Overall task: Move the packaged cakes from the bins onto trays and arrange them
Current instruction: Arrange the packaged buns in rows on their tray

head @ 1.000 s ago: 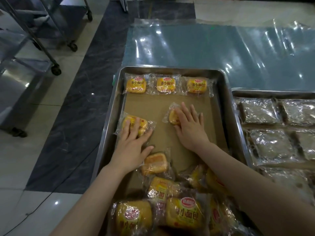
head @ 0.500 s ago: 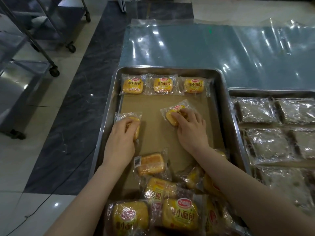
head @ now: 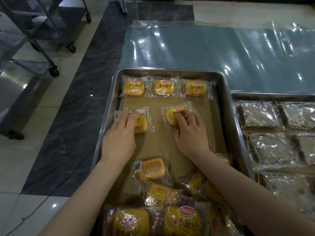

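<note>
Now the left hand (head: 119, 135) is pressing flat, fingers straight, on a packaged cake (head: 140, 122) that it has been sliding up and leftward, close to the left wall of the tray (head: 172, 71). Right of it, the right hand (head: 190, 133) is curling its fingers over a second cake (head: 173, 114), seemingly gripping it, having turned it label-up. Both cakes are settling just below the back row (head: 164, 86), so a second row is starting.

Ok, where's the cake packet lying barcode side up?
In the head view, the barcode-up packet lies on the left tray, just nearer the person than the left hand, at the far edge of the loose pile.
</note>
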A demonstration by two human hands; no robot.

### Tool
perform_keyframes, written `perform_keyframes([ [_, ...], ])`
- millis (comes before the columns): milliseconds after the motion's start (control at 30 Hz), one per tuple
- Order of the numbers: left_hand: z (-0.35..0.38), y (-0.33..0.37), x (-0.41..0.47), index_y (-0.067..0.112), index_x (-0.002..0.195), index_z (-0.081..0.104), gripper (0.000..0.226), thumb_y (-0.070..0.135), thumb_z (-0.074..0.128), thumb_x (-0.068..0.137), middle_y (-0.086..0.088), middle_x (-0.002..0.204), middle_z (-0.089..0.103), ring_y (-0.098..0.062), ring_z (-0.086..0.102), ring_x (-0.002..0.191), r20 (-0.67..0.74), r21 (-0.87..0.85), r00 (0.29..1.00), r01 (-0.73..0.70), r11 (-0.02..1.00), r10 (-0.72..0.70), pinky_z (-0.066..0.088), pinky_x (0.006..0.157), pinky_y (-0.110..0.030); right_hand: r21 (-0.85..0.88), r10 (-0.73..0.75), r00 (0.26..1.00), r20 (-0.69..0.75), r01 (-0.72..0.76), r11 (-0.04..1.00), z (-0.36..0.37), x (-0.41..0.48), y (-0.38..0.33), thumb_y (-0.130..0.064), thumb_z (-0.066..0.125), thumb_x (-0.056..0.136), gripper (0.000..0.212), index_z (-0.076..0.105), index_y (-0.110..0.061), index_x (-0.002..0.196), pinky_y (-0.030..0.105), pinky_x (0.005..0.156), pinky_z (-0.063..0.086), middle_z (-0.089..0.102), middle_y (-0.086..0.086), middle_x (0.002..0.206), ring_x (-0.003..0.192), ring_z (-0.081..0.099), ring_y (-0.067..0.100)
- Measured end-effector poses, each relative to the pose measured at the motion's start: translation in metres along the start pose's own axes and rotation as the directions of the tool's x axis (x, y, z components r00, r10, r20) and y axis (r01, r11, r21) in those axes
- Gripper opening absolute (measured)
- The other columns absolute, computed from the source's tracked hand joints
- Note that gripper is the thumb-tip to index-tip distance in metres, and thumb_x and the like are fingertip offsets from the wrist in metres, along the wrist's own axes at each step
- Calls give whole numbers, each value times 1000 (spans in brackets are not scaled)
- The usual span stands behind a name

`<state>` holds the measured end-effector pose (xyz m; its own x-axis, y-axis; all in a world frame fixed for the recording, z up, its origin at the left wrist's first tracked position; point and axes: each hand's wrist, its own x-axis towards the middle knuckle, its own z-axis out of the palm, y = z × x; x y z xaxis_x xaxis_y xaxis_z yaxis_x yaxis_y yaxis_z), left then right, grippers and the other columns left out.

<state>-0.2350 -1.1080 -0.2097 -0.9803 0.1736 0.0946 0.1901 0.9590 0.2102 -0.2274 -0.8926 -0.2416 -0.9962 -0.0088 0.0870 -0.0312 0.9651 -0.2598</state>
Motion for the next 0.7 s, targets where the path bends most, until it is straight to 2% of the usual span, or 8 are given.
perform_keyframes([
  [67,11,6,-1,34,146,12,61,33,42,93,-7,156,14,-30,14,142,126,-9,992,-19,1000,20,34,103,-47,-18,-41,998,53,42,999,1,3,-3,-30,47,93,48,36,-25,139,49,111,24,31,11,150,139,22,36],
  [133,26,7,-2,40,146,-4,64,57,22,90,-7,157,-5,-32,-6,142,263,59,965,-33,998,17,15,111,-47,-29,-87,989,117,91,995,3,7,-8,-31,44,94,52,27,-29,143,49,112,23,24,10,153,141,16,37],
  [200,33,3,2,39,147,-2,69,65,13,85,-10,156,-11,-35,-11,141,268,102,963,-46,994,18,0,110,-46,-19,-104,980,168,109,994,5,12,-14,-31,43,95,55,19,-34,145,51,110,27,16,9,155,141,11,38],
  [300,36,-6,20,36,146,9,68,65,14,85,-12,156,-8,-36,-10,142,223,102,975,-38,994,15,-4,110,-46,2,-109,972,207,111,994,8,21,-20,-29,43,96,59,12,-41,145,54,108,29,3,5,158,142,4,39],
  [400,41,-15,40,35,147,5,66,62,23,89,-12,155,-17,-34,-18,140,225,96,974,-61,994,38,-9,110,-44,-1,-134,962,237,138,990,12,28,-26,-25,44,96,67,5,-45,145,57,110,22,-10,2,158,142,-2,43],
  [467,45,-18,46,34,147,4,67,60,27,91,-12,154,-20,-33,-21,139,213,92,976,-76,993,55,-11,110,-43,-23,-155,958,240,165,986,14,29,-30,-25,45,96,69,3,-45,147,58,112,14,-12,3,159,141,-6,45],
  [600,48,-17,45,32,148,5,67,58,29,92,-14,154,-20,-32,-22,139,153,107,986,-85,991,68,-10,111,-44,-44,-151,959,238,166,985,17,29,-30,-24,45,96,70,1,-44,147,57,113,8,-13,4,159,141,-7,47],
  [700,42,-9,39,31,149,-4,70,54,32,93,-11,153,-25,-30,-23,139,143,90,988,-72,993,58,-9,112,-45,-66,-136,960,246,157,985,15,29,-32,-24,44,95,70,0,-43,147,58,113,7,-11,4,159,141,-7,48],
])
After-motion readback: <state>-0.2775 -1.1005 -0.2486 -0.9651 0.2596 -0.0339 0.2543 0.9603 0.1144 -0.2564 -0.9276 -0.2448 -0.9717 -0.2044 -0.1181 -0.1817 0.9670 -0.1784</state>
